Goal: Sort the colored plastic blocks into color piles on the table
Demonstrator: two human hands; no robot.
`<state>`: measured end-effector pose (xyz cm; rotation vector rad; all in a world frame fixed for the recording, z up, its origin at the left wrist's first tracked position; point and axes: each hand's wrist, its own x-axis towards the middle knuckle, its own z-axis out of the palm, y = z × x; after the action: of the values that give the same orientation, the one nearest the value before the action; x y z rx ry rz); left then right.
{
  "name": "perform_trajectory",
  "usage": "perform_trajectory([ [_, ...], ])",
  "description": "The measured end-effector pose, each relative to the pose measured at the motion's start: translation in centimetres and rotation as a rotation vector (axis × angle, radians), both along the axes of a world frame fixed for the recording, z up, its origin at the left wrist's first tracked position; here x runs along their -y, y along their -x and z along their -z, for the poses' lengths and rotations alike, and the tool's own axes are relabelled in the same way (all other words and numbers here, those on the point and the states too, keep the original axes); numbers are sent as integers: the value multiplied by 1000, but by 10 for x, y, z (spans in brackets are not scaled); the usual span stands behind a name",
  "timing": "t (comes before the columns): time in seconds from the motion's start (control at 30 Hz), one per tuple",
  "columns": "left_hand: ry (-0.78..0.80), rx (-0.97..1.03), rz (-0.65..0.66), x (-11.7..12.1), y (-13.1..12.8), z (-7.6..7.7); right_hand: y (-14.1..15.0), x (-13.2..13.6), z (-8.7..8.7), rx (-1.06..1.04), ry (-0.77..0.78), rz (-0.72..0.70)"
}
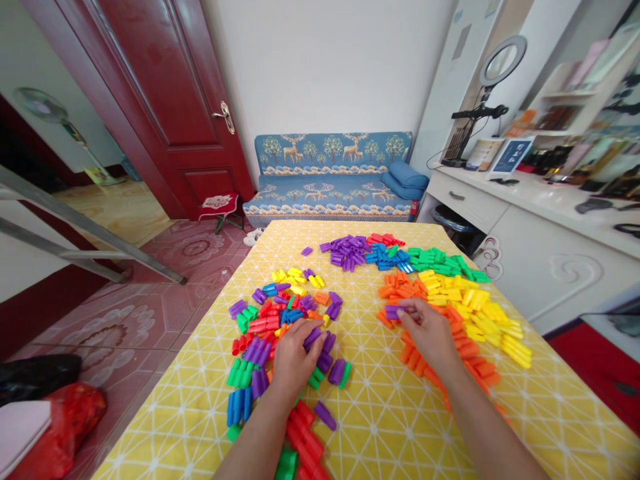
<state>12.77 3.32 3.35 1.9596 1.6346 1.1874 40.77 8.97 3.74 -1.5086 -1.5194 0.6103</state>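
Observation:
My right hand (425,330) pinches a purple plastic tube (394,312) between thumb and fingers, just above the pile of orange tubes (400,285). Over the mixed-colour heap on the left side of the table, my left hand (295,353) closes its thumb and fingers on another purple tube piece (313,338). Around that hand lie red tubes (265,325), green tubes (240,373), blue tubes (239,407) and more purple ones (257,351). Part of the heap is hidden under my left hand and forearm.
Single-colour piles line the table's far and right side: purple (349,252), blue (383,257), red (385,239), green (440,261) and yellow (475,303). A yellow patterned cloth (370,413) covers the table. Beyond stand a blue sofa (330,190) and a white dresser (550,220).

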Motion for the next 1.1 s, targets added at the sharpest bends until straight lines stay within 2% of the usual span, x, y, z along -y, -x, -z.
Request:
perform_trajectory([
  [0.1,-1,10,-2,0,-1,-1,25,-9,-2,-166,38,-126],
  [0.23,6,17,-6,0,-2,-2,37,-52,-12,-241,83,-62],
  [0.33,9,14,-7,0,-1,-2,37,-94,-19,-223,118,17],
  [0.43,17,2,6,0,0,-1,40,-127,-18,-178,121,64],
  [0.63,23,6,12,-1,-1,1,64,-160,-1,-19,92,25],
  [0.77,29,16,14,-1,-1,1,74,-162,8,35,68,36],
  [0.87,28,8,7,0,-1,-1,75,-153,12,35,19,83],
  [0.97,10,-12,6,3,-1,-2,75,-131,14,9,-39,88],
  [1.1,19,7,12,7,1,-3,89,-80,14,-48,-63,-7],
])
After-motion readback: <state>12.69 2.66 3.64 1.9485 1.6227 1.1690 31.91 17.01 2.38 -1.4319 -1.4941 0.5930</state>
